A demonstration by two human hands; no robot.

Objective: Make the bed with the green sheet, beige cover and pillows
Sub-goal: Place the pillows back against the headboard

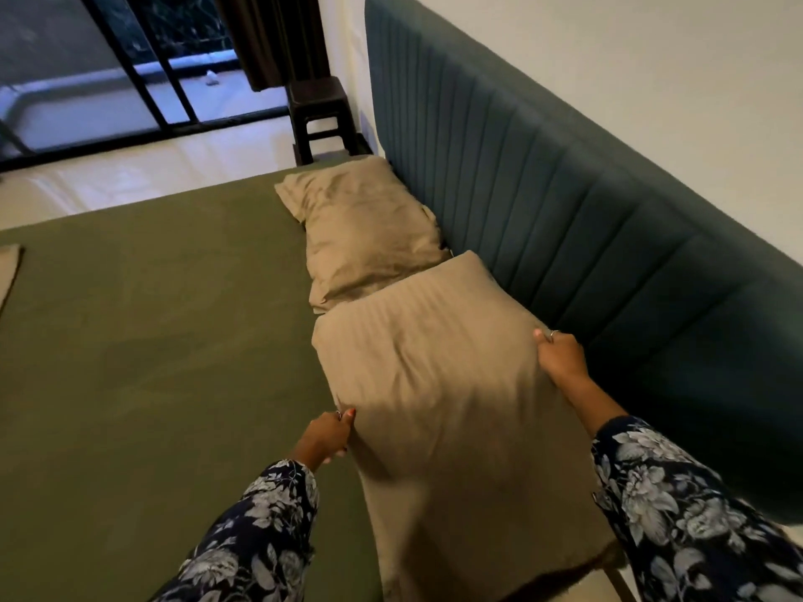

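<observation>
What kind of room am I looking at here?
Most likely a bedroom: a bed in a green sheet, two beige pillows against a padded headboard, and a glass door that seems to open on a balcony.

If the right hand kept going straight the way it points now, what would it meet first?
Probably the teal headboard: the right hand, gripping the near pillow at its edge, points up along it. Depth is unclear.
</observation>
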